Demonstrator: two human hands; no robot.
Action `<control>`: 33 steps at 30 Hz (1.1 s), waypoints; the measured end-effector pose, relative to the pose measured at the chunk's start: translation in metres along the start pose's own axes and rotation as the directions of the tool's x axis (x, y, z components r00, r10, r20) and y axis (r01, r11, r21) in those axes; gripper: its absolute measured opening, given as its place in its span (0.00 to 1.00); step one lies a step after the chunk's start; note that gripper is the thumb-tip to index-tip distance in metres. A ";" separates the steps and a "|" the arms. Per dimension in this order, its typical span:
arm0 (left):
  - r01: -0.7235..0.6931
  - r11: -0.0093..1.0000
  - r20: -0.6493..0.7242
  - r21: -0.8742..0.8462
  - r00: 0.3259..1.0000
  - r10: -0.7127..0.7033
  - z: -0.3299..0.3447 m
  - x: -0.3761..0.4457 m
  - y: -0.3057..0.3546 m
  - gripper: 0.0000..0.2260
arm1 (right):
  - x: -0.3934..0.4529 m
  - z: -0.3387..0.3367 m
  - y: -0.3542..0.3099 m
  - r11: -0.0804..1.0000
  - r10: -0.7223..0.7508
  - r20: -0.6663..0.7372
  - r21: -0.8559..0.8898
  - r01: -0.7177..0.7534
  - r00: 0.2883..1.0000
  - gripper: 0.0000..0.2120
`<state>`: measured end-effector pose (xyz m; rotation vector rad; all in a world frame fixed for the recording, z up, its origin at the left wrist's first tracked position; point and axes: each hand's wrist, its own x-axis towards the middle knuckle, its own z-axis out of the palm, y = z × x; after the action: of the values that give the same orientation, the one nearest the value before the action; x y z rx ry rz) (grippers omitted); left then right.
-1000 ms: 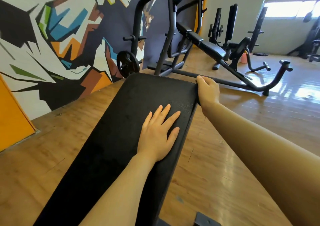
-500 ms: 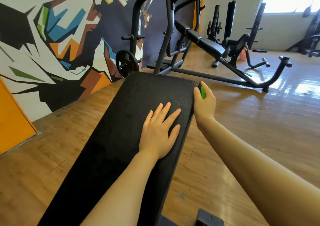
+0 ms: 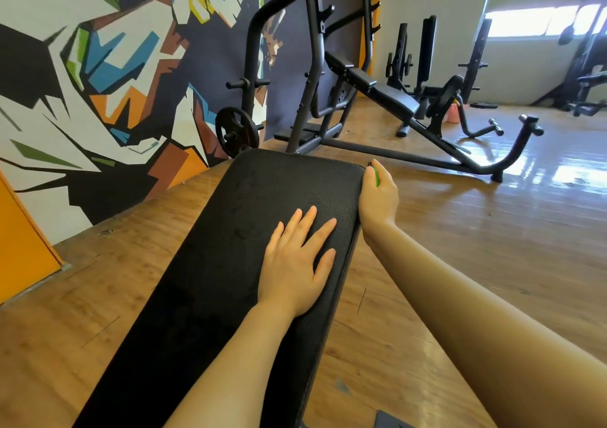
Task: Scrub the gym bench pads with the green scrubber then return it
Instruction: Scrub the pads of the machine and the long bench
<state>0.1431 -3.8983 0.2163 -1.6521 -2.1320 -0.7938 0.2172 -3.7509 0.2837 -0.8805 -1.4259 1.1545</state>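
while gripped, green scrubber (image 3: 377, 178) against pad (image 3: 230, 247)

A colourful mural (image 3: 98, 76) covers the left wall. The wooden floor (image 3: 476, 230) shines under window (image 3: 532, 23) light. Black gym machines (image 3: 377, 92) stand behind.

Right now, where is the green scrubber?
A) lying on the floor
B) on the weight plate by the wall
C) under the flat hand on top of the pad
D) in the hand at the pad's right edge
D: a green sliver of the scrubber shows between the fingers of the right hand, against the edge of the bench pad.
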 end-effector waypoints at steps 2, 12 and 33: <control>0.003 1.000 -0.001 0.010 1.000 -0.003 0.000 0.000 0.001 0.24 | -0.005 -0.001 0.002 1.000 -0.013 -0.011 0.006 0.014 1.000 0.20; 0.005 1.000 -0.021 -0.002 1.000 -0.005 0.002 0.000 0.001 0.23 | -0.039 -0.002 0.019 0.998 0.016 -0.042 0.063 -0.013 0.999 0.22; -0.002 1.000 -0.014 -0.022 1.000 0.002 0.001 0.000 -0.002 0.23 | -0.033 0.005 0.025 0.999 0.024 -0.089 0.032 -0.022 0.996 0.21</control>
<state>0.1416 -3.8975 0.2149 -1.6545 -2.1196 -0.8292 0.2160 -3.7765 0.2507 -0.9181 -1.3253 1.1374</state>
